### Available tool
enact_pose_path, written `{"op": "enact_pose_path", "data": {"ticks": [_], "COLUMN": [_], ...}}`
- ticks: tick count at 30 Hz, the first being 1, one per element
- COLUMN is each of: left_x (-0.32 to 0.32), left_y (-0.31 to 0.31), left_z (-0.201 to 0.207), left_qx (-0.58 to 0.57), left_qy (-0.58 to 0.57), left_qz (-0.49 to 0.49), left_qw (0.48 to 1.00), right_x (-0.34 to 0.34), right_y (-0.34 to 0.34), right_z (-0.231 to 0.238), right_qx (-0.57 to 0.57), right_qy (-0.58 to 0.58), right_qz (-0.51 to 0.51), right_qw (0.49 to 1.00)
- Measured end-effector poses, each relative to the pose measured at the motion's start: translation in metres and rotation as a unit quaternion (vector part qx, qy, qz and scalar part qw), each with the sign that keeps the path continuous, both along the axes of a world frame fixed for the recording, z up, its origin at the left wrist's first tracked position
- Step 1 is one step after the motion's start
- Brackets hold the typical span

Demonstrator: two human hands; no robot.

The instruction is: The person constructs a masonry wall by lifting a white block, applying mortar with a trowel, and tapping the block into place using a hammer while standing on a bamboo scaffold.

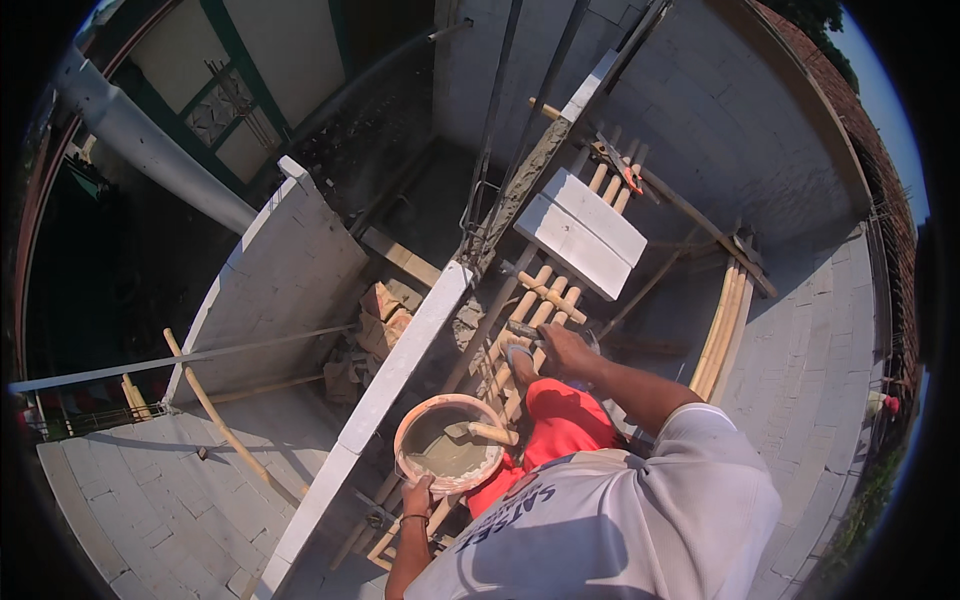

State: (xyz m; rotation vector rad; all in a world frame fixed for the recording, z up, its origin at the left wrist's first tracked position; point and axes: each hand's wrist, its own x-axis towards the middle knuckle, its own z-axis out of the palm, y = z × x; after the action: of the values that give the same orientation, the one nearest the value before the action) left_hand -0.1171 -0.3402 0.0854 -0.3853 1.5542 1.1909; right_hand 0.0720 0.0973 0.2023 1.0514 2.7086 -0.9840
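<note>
My left hand [417,497] is closed on the near rim of a round orange bucket [408,420]. Grey wet mortar [440,452] fills its lower part, and a trowel [490,433] lies across it, its wooden handle resting over the right rim. Farther forward, my right hand [567,350] is wrapped round a tool with a short dark end [522,328], possibly a hammer; the rest is hidden in the grip. Below that hand a sandalled foot [519,362] stands on bamboo poles [532,300]. Two white blocks [583,232] lie side by side on the poles ahead.
A narrow block wall top [400,375] runs diagonally left of the bucket, with mortar [528,185] along its far stretch. Vertical steel bars [492,120] rise beside it. An orange-handled saw [630,178] lies beyond the blocks. Bamboo poles [722,325] lean at right; torn paper sacks [385,315] lie below left.
</note>
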Motion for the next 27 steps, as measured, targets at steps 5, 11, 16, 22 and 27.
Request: {"op": "enact_pose_path", "data": {"ticks": [5, 11, 16, 22, 27], "left_x": [-0.018, -0.008, 0.001, 0.033, 0.029], "left_y": [0.111, 0.241, 0.321, 0.417, 0.478], "left_z": [0.05, 0.071, 0.067, 0.136, 0.16], "left_qx": [0.04, 0.066, 0.08, 0.188, 0.166], "left_qy": [-0.015, 0.019, 0.09, 0.02, 0.068], "left_qz": [-0.09, -0.19, -0.26, -0.181, -0.189], "left_qw": [0.995, 0.979, 0.958, 0.965, 0.965], "right_x": [0.167, 0.309, 0.336, 0.375, 0.396], "right_y": [0.012, -0.024, -0.043, -0.053, -0.037], "right_z": [-0.024, -0.052, -0.059, -0.108, -0.113], "right_qx": [0.001, -0.106, -0.2, -0.242, -0.245], "right_qy": [-0.208, -0.283, -0.257, -0.185, -0.168], "right_qz": [-0.302, -0.419, -0.492, -0.56, -0.553], "right_qw": [0.93, 0.856, 0.807, 0.77, 0.778]}}
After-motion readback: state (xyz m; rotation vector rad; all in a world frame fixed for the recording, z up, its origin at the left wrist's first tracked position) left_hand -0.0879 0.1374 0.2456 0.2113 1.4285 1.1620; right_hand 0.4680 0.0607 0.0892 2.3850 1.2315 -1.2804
